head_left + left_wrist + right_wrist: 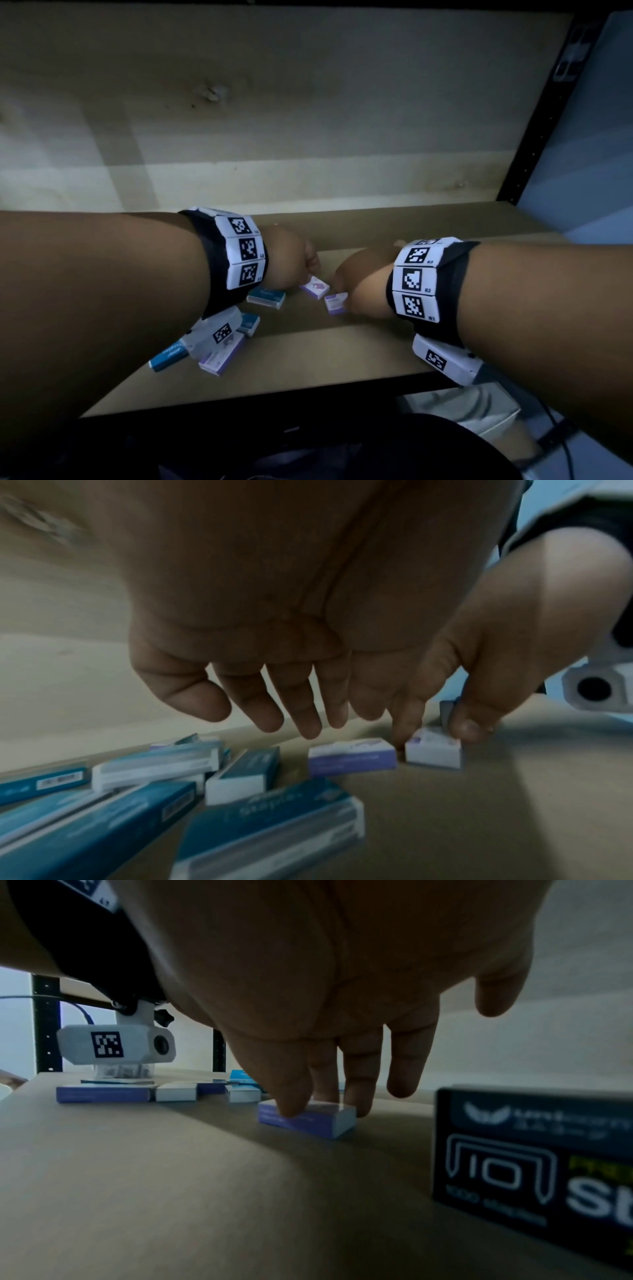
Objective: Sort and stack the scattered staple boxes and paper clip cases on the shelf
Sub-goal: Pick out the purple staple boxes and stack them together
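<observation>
Small purple-and-white boxes and teal staple boxes lie scattered on a tan shelf [308,359]. My right hand [318,1104] pinches one small purple box [304,1119] between thumb and fingers; the box rests on the shelf. The head view shows that box [336,303] at the hand's [359,277] left side. My left hand [274,718] hangs with relaxed fingers just above a second purple box [352,756] and holds nothing. In the head view this hand [294,260] covers the far end of that box [314,287].
Several teal staple boxes [267,829] and another purple box [222,356] lie under my left wrist. A black staple box [534,1164] stands close on the right. The shelf's back wall [274,120] is just beyond both hands, and a black upright post [555,120] stands at the right.
</observation>
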